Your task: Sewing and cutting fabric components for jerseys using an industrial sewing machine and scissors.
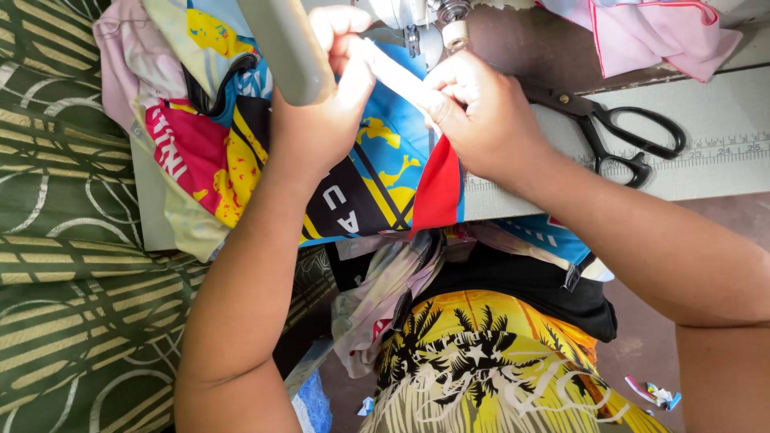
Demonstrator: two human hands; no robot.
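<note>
Nearby, black scissors lie right of both hands pinching white elastic.

Both hands, left hand and right hand, pinch a white elastic strip over multicoloured fabric; black scissors lie right of the strip on the table.

Both forearms reach forward and angle inward until the hands nearly meet. The left hand is curled, thumb raised and pressing against its fingers. The right hand pinches, knuckles up, wrist bent.
</note>
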